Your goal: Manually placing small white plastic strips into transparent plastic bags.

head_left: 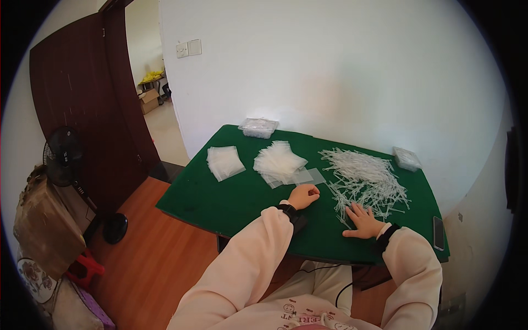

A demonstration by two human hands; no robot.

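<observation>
My left hand [304, 196] rests on the green-covered table with its fingers curled. Whether anything is between them cannot be made out. Just beyond it lies a fanned pile of small clear plastic bags [279, 161], with a few loose bags [309, 176] at its near right side. My right hand [363, 222] has its fingers spread, the tips touching the near edge of a wide heap of thin, clear plastic sticks [366, 176]. Some sticks lie scattered around the heap's near edge. To the left is a smaller stack of clear bags [224, 163].
Clear plastic boxes stand at the table's [209, 197] far edge, one at the back left [258, 127] and one at the back right [407, 158]. A phone [438, 233] lies by the right edge. On the left are a black fan [64, 155] and an open dark door [82, 110].
</observation>
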